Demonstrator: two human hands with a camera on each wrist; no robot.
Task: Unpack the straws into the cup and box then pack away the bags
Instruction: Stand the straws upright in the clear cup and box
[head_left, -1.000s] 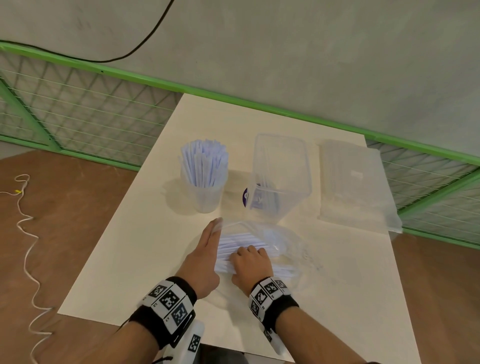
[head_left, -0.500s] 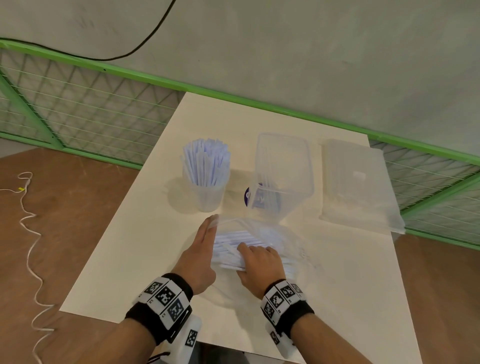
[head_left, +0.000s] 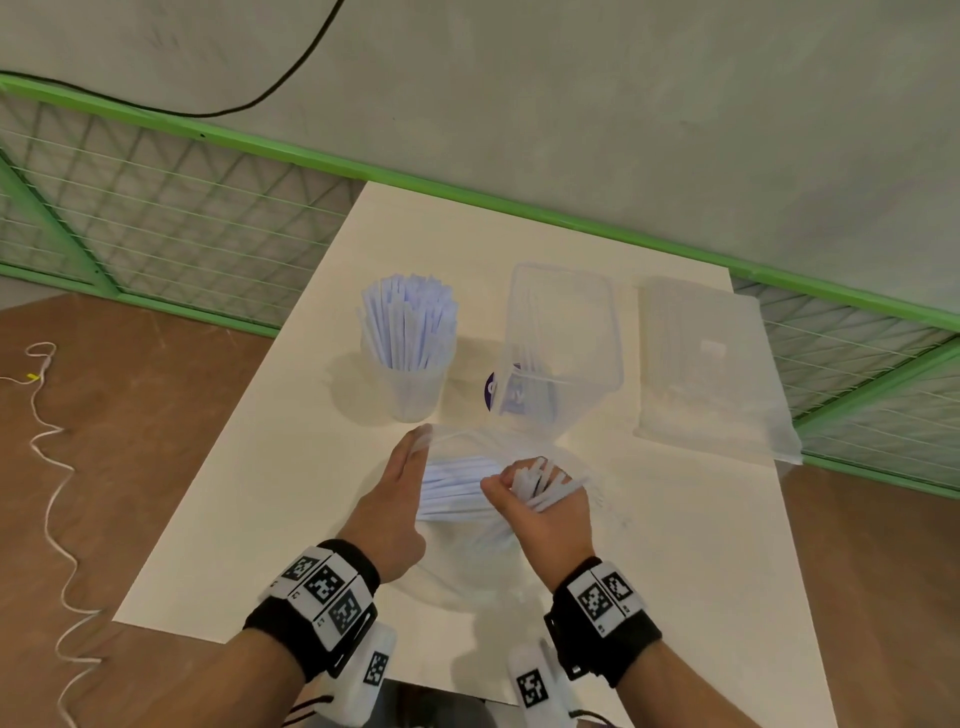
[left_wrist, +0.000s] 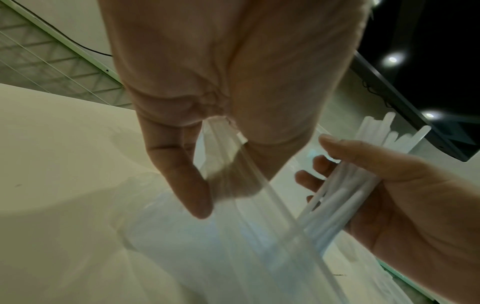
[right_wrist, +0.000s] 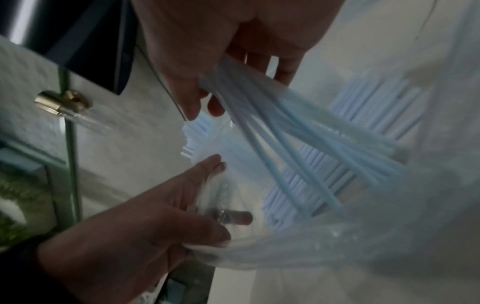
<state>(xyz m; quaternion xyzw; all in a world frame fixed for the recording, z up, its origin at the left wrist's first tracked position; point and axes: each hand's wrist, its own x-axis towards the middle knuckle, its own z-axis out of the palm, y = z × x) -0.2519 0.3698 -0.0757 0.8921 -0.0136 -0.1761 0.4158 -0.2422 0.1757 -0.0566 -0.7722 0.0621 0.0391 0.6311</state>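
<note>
A clear bag (head_left: 467, 540) of pale blue straws lies on the white table (head_left: 249, 519) in front of me. My left hand (head_left: 413, 457) pinches the bag's open edge (left_wrist: 223, 144) between thumb and fingers and holds it up. My right hand (head_left: 537, 493) grips a bundle of straws (head_left: 543, 480), their ends sticking up above the fist, their lower ends still in the bag (right_wrist: 337, 236). More straws (right_wrist: 376, 115) lie inside. Behind the bag stand a clear cup (head_left: 410, 395) full of straws and a clear box (head_left: 563, 332).
A second clear bag (head_left: 711, 364) lies flat at the table's right, its corner over the edge. A purple label (head_left: 492, 387) shows beside the box. A green mesh fence (head_left: 156, 208) runs behind the table. A white cord (head_left: 49, 467) lies on the brown floor at left.
My right hand was pressing on the straws in the bag; now it has curled round a bundle and lifted it, ends upward. My left hand stays at the bag's edge.
</note>
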